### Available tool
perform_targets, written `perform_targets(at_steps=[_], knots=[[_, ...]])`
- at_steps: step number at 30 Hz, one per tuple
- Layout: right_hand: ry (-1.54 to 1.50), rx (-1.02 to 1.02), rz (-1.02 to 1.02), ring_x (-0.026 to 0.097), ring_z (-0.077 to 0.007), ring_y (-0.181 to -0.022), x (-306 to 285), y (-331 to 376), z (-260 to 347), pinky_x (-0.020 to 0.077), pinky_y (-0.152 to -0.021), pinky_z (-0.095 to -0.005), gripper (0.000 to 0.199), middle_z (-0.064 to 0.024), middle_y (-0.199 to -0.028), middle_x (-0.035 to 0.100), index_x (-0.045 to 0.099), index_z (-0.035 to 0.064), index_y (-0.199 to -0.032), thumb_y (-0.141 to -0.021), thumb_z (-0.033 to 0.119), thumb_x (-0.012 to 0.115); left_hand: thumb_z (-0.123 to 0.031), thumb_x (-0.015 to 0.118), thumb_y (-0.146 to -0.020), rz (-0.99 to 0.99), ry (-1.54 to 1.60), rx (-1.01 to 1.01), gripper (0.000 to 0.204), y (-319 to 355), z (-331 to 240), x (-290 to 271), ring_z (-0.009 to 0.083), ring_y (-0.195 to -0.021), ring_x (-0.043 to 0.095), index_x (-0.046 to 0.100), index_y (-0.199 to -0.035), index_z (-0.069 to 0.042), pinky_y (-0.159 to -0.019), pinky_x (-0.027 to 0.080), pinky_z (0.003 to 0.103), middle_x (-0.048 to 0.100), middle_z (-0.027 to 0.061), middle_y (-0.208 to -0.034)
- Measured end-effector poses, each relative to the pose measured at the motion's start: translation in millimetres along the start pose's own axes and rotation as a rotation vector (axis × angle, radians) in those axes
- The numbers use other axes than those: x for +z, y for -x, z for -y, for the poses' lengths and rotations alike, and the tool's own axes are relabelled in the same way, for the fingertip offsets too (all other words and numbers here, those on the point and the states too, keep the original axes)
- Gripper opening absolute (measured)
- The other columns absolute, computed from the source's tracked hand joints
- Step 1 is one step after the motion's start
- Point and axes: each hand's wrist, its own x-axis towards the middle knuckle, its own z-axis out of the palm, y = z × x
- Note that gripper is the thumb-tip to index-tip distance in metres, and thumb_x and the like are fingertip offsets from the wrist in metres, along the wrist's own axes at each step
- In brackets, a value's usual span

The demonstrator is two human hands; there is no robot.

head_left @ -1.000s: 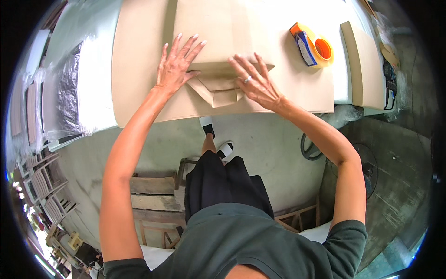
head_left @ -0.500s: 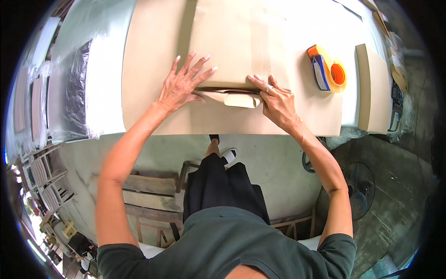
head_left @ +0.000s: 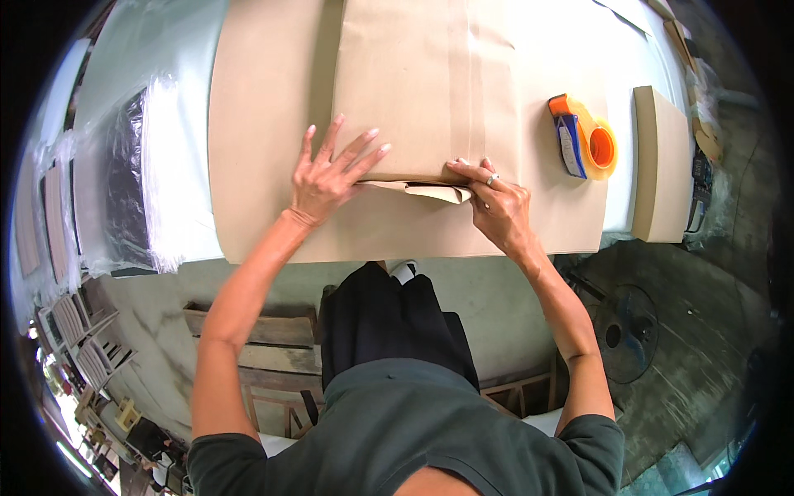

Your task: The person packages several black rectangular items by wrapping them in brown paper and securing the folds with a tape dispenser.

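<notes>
A flat package wrapped in brown kraft paper (head_left: 405, 91) lies on a larger brown sheet (head_left: 273, 190). Its near end has a folded paper flap (head_left: 442, 193) with a dark gap above it. At that end's left corner rests my left hand (head_left: 327, 178), fingers spread over the top and thumb by the fold. My right hand (head_left: 502, 207), with a ring on one finger, grips the flap's right corner, fingertips on the package's top edge. Apart from both hands, to the right, sits an orange tape dispenser (head_left: 602, 147) with a blue side.
A long brown cardboard piece (head_left: 662, 165) stands along the table's right side. Plastic-wrapped stacks (head_left: 128, 174) line the left. Below the table edge are a wooden bench (head_left: 273, 331) and, at right, a floor fan (head_left: 626, 335).
The flap's loose end has been pushed up and flatter against the package, narrowing the gap. Both hands stay at the package's near end and appear slightly lower in view.
</notes>
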Motion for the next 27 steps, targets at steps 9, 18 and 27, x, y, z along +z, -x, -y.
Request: perform_targets(at_steps=[9, 18, 27], knots=[[-0.047, 0.15, -0.037, 0.069, -0.0125, -0.082, -1, -9, 2, 0.0566, -0.062, -0.0268, 0.01, 0.0097, -0.102, 0.071, 0.068, 0.0054, -0.07, -0.074, -0.004, 0.067, -0.053, 0.07, -0.065, 0.107, 0.186, -0.169, 0.067, -33, -20, -12, 0.033, -0.137, 0.039, 0.059, -0.129, -0.035, -0.108, 0.032, 0.058, 0.051, -0.0108, -0.141], [-0.079, 0.205, -0.024, 0.069, -0.0109, -0.08, -3, -9, 1, 0.0541, -0.057, -0.0265, 0.006, 0.0124, -0.098, 0.07, 0.07, 0.0072, -0.074, -0.073, 0.001, 0.07, -0.04, 0.079, -0.06, 0.084, 0.358, -0.367, 0.063, -38, -30, -15, 0.033, -0.138, 0.035, 0.066, -0.121, -0.033, -0.106, 0.033, 0.058, 0.054, -0.0112, -0.137], [-0.179, 0.164, 0.02, 0.064, -0.017, -0.079, -8, -14, -18, 0.0511, -0.066, -0.0302, 0.013, 0.004, -0.096, 0.064, 0.064, 0.0059, -0.075, -0.071, 0.006, 0.076, -0.042, 0.077, -0.063, 0.14, 0.371, -0.43, 0.056, -42, -36, -15, 0.03, -0.14, 0.033, 0.067, -0.119, -0.036, -0.109, 0.028, 0.061, 0.053, -0.0143, -0.138]])
